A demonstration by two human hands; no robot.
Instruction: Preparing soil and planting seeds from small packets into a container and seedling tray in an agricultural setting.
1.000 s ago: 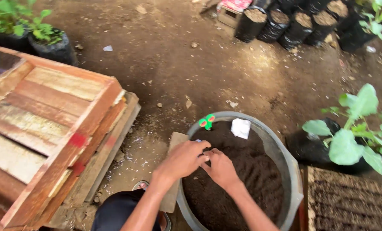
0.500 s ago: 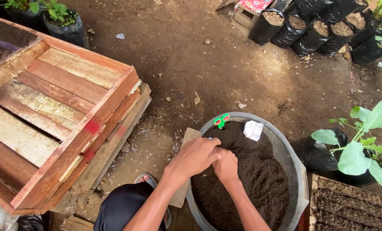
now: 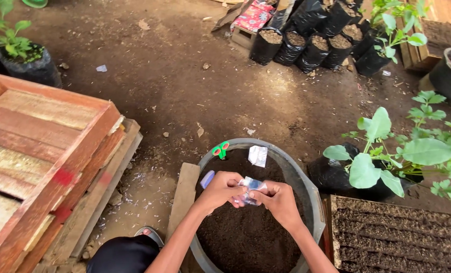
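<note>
Right now both hands meet over the soil tub (image 3: 306,187), w/ a small clear plastic packet (image 3: 250,186) pinched between them: left hand (image 3: 221,189) closed on its near-left end, right hand (image 3: 278,199) closed on the right end, fingers curled tight, so the packet hangs just above the dark soil, roughly mid-tub. Risk as I judge it: if the packet gives way suddenly, whatever is inside could scatter into the soil and be lost, since it's held right over loose dirt w/ nothing to catch it; can't tell what's in it, too small. Also a slip of either grip would drop the packet itself onto the dirt. Green-handled scissors (image 3: 219,149) lie on the far rim, and a white scrap (image 3: 258,155) sits on the soil beside them, both apart from the hands; a small bluish thing (image 3: 206,179) rests at the rim just by the left hand. Vs 1 s ago: hands were pressed together lower and the packet didn't show; now it's visible between the fingers and the view has tilted, so more ground and the black grow bags (image 3: 306,43) appear up top
</note>
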